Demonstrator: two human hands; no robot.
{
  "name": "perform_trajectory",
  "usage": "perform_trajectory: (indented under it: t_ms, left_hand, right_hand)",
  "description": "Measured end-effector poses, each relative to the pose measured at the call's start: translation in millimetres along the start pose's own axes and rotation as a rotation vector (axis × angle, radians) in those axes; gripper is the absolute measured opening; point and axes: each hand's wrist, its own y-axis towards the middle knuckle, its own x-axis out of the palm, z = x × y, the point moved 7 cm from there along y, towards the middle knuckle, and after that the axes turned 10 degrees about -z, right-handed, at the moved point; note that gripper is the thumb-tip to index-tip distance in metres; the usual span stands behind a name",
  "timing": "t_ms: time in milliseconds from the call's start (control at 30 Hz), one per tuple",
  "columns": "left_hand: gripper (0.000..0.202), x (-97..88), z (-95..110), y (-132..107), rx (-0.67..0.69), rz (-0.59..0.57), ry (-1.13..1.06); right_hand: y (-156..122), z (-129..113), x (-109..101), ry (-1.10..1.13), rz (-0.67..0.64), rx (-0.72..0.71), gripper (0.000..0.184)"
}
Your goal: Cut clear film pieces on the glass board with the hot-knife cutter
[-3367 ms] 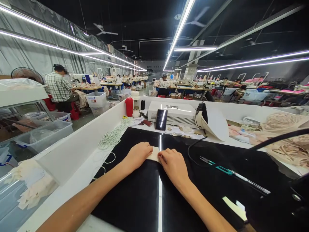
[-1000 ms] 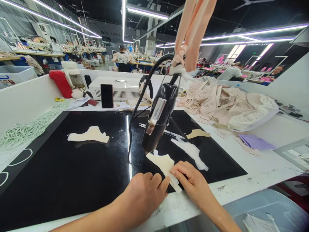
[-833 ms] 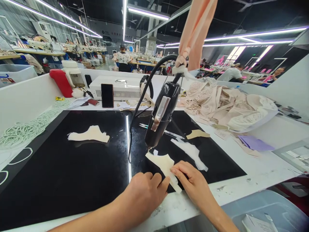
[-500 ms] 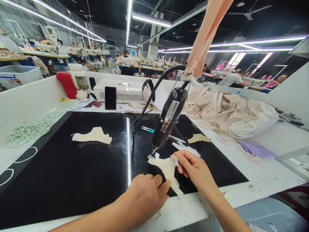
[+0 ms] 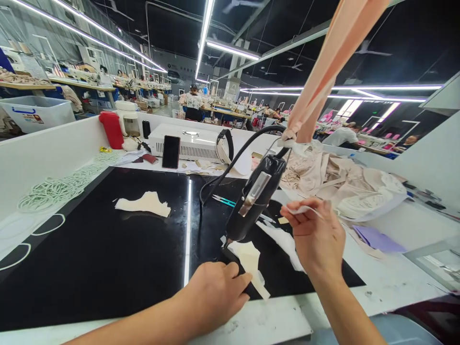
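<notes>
My left hand [image 5: 220, 298] is closed at the near edge of a cream fabric piece [image 5: 247, 258], its thumb and forefinger on the fabric. Raised to the right, my right hand [image 5: 319, 237] pinches a thin white strip [image 5: 304, 209], apart from the fabric. Above the fabric's far end hangs a black hot-air gun [image 5: 256, 199], tilted, its metal nozzle pointing down; I cannot tell whether it touches. A white scrap [image 5: 282, 242] lies beside the right hand. A second cream fabric piece [image 5: 143, 204] lies flat on the left of the black mat [image 5: 108, 268].
Teal-handled thread snips [image 5: 225, 201] lie behind the gun, whose cable [image 5: 233, 158] loops over the mat. A phone [image 5: 171, 152] leans on a white box [image 5: 197, 143]. Green cord [image 5: 53, 189] is heaped left, beige garments [image 5: 345, 179] right. A purple sheet [image 5: 377, 238] lies nearby.
My right hand has lifted away from the cream fabric, up and right, with the thin white strip in its fingers. My left hand stays on the fabric. The camera view has shifted slightly.
</notes>
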Motion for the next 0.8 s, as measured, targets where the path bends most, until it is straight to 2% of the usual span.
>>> perform_trajectory:
  t_ms: [167, 233, 333, 433, 500, 600, 733, 800]
  left_hand:
    - [0.035, -3.3, -12.0, -8.0, 0.0, -0.011, -0.224]
    - [0.033, -4.3, -23.0, -16.7, 0.002, 0.02, -0.474]
    - [0.033, -0.8, -44.2, -30.9, -0.04, 0.057, -0.993]
    - [0.044, 0.3, -57.8, -41.5, -0.063, 0.102, -1.345]
    - [0.047, -0.6, -63.0, -46.7, -0.091, 0.121, -1.465]
    - [0.046, -0.5, -70.1, -55.9, -0.202, 0.125, -1.574]
    - [0.041, -4.3, -82.4, -74.3, -0.31, 0.166, -1.602]
    - [0.041, -6.1, -90.4, -85.4, -0.353, 0.189, -1.576]
  right_hand:
    - [-43.7, -12.7, 19.1, -0.007, -0.192, 0.082, 0.054]
    - [-62.6, -10.6, 27.2, -0.019, -0.259, 0.121, 0.054]
    - [-85.9, -1.6, 42.1, -0.058, -0.383, 0.187, 0.06]
    - [-104.9, 13.0, 61.1, -0.119, -0.537, 0.288, 0.066]
    - [-115.0, 21.3, 73.8, -0.133, -0.612, 0.336, 0.067]
    - [-126.4, 30.7, 89.3, -0.069, -0.661, 0.412, 0.062]
    - [-133.0, 42.6, 92.0, -0.037, -0.569, 0.501, 0.042]
    - [-134.6, 48.9, 88.7, -0.118, -0.526, 0.5, 0.041]
